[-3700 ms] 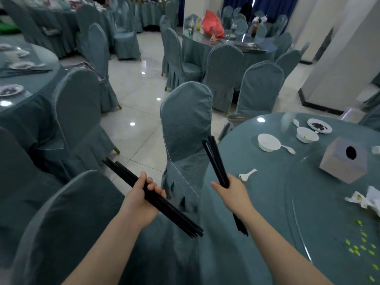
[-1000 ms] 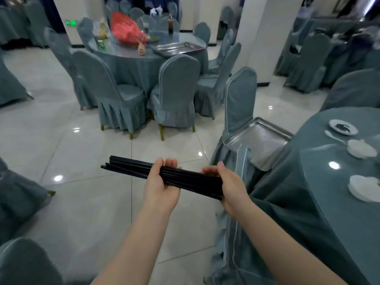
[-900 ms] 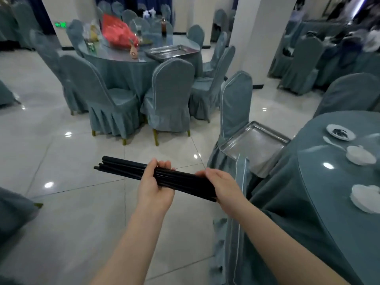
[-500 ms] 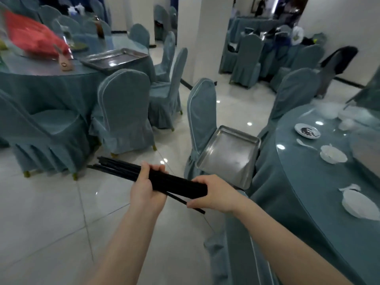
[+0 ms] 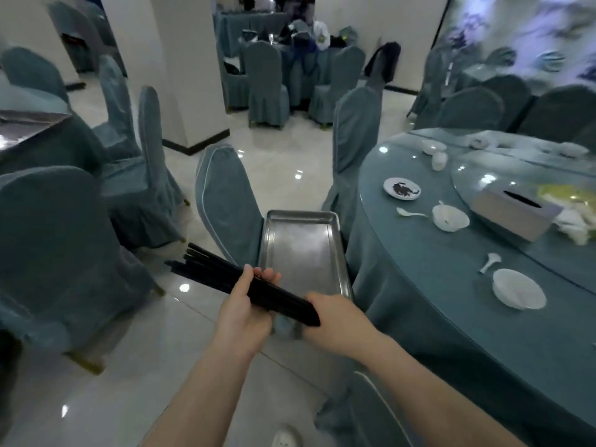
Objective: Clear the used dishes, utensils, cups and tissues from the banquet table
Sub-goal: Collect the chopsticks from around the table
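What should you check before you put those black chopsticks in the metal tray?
1. Left hand grips the chopsticks: ok.
2. Right hand holds the near end: ok.
3. Chopstick ends lined up: not ok, far tips uneven.
4. Tray bare inside: ok.
5. Tray sits steady on the chair: cannot tell.
6. Bundle over the tray: not ok, mostly left of it.
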`<action>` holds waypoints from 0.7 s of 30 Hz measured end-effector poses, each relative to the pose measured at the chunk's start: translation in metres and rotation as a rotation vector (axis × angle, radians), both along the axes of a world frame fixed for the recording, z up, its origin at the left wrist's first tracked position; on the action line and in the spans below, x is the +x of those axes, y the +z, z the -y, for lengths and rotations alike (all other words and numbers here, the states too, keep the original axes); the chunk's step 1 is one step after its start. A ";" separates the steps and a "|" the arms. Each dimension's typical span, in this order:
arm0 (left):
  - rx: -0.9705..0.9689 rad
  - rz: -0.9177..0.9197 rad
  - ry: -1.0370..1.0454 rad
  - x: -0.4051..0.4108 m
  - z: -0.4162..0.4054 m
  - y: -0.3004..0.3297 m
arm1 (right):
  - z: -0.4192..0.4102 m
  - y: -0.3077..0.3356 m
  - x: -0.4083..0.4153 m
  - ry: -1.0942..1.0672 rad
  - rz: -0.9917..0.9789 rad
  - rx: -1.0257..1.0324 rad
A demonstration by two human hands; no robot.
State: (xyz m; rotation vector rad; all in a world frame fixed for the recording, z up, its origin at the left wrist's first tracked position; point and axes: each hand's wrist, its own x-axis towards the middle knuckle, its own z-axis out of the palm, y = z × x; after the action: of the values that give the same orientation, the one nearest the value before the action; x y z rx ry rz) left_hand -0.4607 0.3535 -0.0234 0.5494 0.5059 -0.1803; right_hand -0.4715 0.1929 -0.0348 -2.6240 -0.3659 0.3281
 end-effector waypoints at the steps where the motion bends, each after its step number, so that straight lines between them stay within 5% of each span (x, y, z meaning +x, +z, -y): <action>1: 0.010 -0.002 -0.042 0.016 0.000 -0.003 | 0.003 -0.003 0.016 -0.013 0.003 -0.011; 12: 0.106 0.042 -0.384 0.182 0.013 -0.003 | 0.027 -0.006 0.156 -0.175 -0.030 0.037; 21: 0.100 0.087 -0.659 0.320 0.070 -0.007 | 0.087 -0.016 0.227 -0.658 -0.037 0.168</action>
State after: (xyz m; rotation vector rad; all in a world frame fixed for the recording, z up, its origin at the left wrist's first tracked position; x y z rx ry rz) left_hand -0.1406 0.2834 -0.0303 0.8063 0.2347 -0.7589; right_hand -0.2447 0.1057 -0.0505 -2.4012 0.4609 0.1129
